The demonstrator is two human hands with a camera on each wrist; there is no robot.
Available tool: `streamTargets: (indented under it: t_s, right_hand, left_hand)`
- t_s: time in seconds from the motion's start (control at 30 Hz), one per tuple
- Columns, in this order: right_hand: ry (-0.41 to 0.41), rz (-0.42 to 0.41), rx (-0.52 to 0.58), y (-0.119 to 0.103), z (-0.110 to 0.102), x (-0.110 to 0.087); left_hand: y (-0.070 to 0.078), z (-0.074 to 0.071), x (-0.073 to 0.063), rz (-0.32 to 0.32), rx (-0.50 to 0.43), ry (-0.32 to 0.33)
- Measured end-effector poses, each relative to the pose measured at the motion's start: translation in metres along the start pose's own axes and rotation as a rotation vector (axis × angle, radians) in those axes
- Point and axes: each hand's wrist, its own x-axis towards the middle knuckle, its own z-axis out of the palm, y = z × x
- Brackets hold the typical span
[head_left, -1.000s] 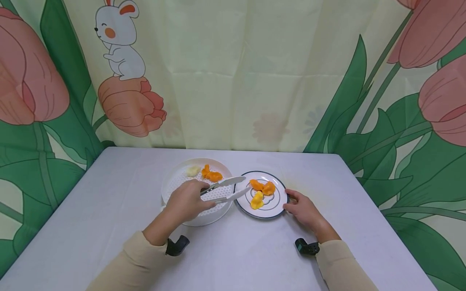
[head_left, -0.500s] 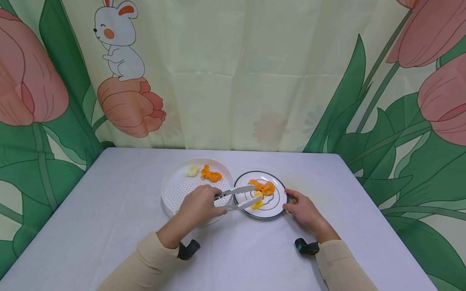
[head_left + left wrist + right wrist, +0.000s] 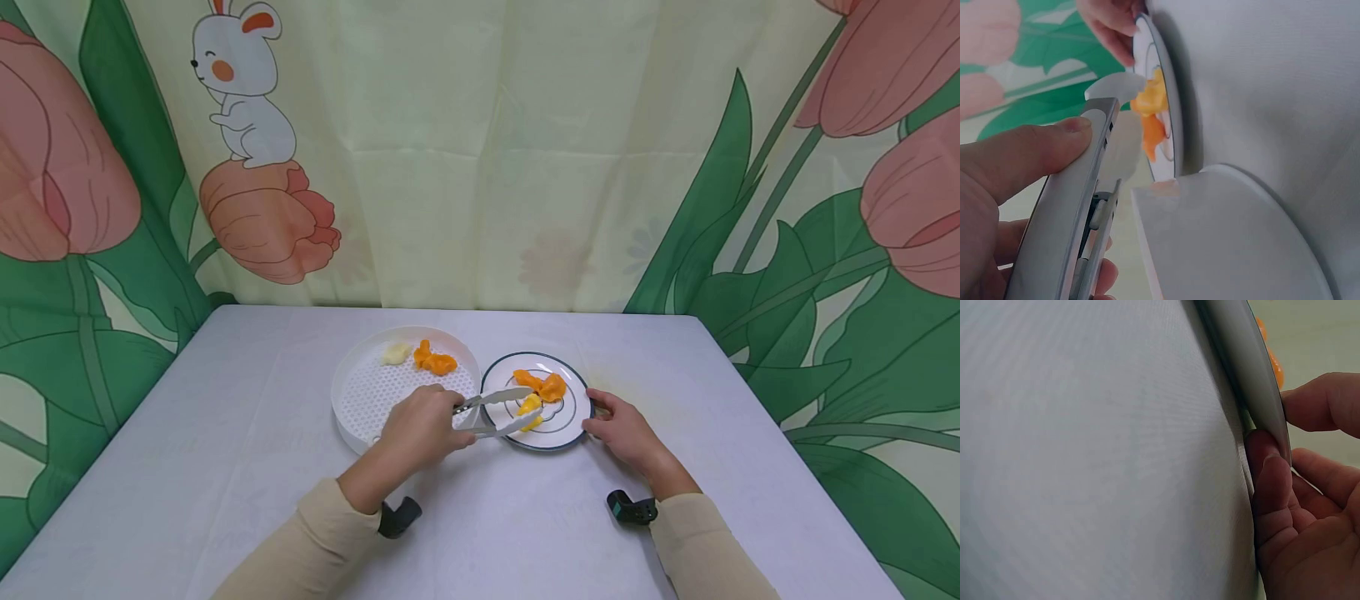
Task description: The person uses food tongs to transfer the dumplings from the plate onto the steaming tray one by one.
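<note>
My left hand (image 3: 422,427) grips a pair of metal tongs (image 3: 1063,206) with pale, wide tips. The spread tips stand on either side of a yellow piece of food (image 3: 529,405) on the round white plate (image 3: 570,425) with a dark rim; whether they touch it I cannot tell. Just behind it on the plate lie orange pieces (image 3: 551,387). My right hand (image 3: 628,429) pinches the plate's right edge, the thumb above and fingers under the rim in the right wrist view. Left of the plate, partly behind my left hand, is a white round tray (image 3: 352,408) with a perforated-looking bottom.
Orange pieces (image 3: 435,360) and a pale yellowish piece (image 3: 396,354) lie at the back of the tray. A white cloth (image 3: 247,433) covers the table. Behind its far edge hangs a curtain (image 3: 555,167) printed with tulips and a rabbit.
My left hand has moved right with the tongs, from over the tray to the plate, bringing the tips around the yellow piece. My right hand stays at the plate's rim.
</note>
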Motion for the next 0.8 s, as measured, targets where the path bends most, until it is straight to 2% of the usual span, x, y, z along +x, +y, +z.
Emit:
streamTargets:
  t_s: [0.27, 0.57, 0.8]
  right_hand:
    - [0.007, 0.005, -0.004, -0.001, 0.001, 0.002]
    - [0.005, 0.013, -0.013, -0.002, 0.0, 0.001]
    - [0.01, 0.025, -0.018, 0.0, 0.001, 0.001]
  left_hand:
    - [0.001, 0.005, 0.001, 0.003, 0.031, -0.003]
    - [0.003, 0.01, 0.001, 0.039, 0.086, 0.029]
    - [0.004, 0.012, 0.0, 0.053, 0.08, 0.054]
